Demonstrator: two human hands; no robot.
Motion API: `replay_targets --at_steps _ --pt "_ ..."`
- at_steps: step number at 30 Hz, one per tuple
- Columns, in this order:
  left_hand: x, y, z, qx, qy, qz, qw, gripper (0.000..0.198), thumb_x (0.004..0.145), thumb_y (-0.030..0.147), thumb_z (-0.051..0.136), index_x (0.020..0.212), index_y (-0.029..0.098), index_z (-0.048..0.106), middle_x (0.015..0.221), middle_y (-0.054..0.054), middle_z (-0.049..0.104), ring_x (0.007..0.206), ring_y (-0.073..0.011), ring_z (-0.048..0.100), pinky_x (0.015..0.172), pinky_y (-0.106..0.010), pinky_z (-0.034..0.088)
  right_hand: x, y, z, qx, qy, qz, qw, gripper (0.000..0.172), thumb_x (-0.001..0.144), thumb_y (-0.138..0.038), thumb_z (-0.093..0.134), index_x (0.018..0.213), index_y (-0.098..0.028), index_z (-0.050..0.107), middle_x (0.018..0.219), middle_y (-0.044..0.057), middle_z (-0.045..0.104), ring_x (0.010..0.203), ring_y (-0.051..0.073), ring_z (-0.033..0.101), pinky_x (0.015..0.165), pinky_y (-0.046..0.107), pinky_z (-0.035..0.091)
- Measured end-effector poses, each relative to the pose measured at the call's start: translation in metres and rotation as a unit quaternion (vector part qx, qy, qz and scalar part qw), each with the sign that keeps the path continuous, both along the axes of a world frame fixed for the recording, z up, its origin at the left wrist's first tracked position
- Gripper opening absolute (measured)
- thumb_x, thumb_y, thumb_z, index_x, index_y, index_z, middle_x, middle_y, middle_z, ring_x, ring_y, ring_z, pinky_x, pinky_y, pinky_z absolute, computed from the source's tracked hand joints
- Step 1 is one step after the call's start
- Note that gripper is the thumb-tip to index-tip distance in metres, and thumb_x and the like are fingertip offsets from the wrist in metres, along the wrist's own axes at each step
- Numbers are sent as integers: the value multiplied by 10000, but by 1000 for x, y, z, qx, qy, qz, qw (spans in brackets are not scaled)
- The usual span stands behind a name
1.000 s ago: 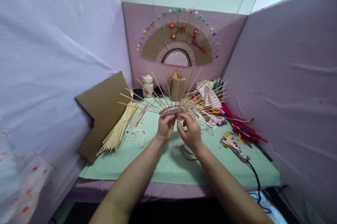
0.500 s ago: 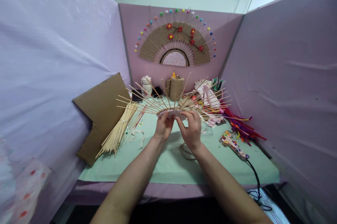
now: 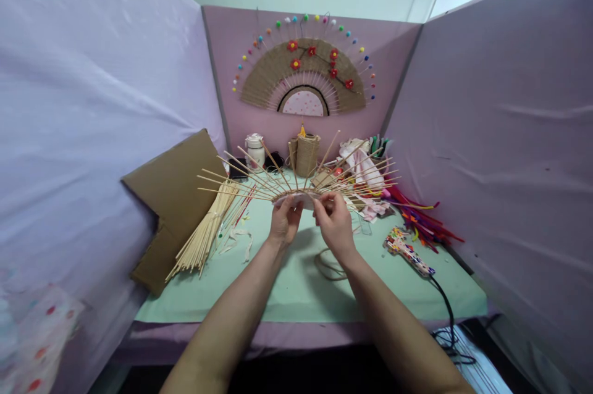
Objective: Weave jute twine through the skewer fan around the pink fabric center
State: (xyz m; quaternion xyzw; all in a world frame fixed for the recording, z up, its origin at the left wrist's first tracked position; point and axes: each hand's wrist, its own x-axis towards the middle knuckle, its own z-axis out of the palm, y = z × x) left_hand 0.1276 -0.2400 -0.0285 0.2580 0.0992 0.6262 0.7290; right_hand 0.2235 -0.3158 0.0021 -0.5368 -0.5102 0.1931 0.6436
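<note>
Between my hands, above the table, is a fan frame [image 3: 306, 201]: a pale half-round base with thin wooden sticks spreading from its curved edge. My left hand [image 3: 285, 221] grips the base's left part, fingers closed on it with the thumb on the near face. On the right side of the base, my right hand [image 3: 334, 221] pinches its edge with thumb and fingers bent inward. My fingers cover part of the base. Below the right hand, a loop of twine [image 3: 328, 265] lies on the tabletop.
To the left lie a bundle of sticks [image 3: 206, 233] and leaning cardboard [image 3: 178, 196]. A patterned glue gun [image 3: 410, 252] with a black cord rests at right, near colourful pipe cleaners [image 3: 421, 218]. Behind stand a twine spool [image 3: 307, 156] and white bottle [image 3: 254, 152]; a finished fan [image 3: 303, 67] hangs above.
My right hand has shifted slightly on the base, its fingers now bunched closer to the edge. The left hand keeps its hold. The whole view has moved a little.
</note>
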Motion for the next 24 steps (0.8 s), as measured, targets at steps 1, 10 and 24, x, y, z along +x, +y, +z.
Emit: replay_targets --at_steps 1,10,24 --pt "-1 1 0 -7 -3 5 1000 154 653 227 818 686 174 677 729 25 707 747 -95 657 801 -247 483 7 -4 2 -44 48 51 997 278 823 -426 620 932 -221 467 577 -87 495 481 96 440 491 234 367" --pt "-8 10 4 -42 -18 47 998 188 603 178 837 668 171 661 704 33 699 727 -85 649 740 -224 501 81 -54 83 -40 182 134 973 422 604 -298 823 938 -221 577 684 -61 571 461 41 415 402 170 312" --pt "-7 5 4 10 26 43 999 236 521 222 889 629 166 687 660 14 705 693 -93 662 709 -214 534 47 -30 153 147 -131 -44 979 108 836 -278 619 894 -188 618 720 -22 618 447 58 474 420 199 380"
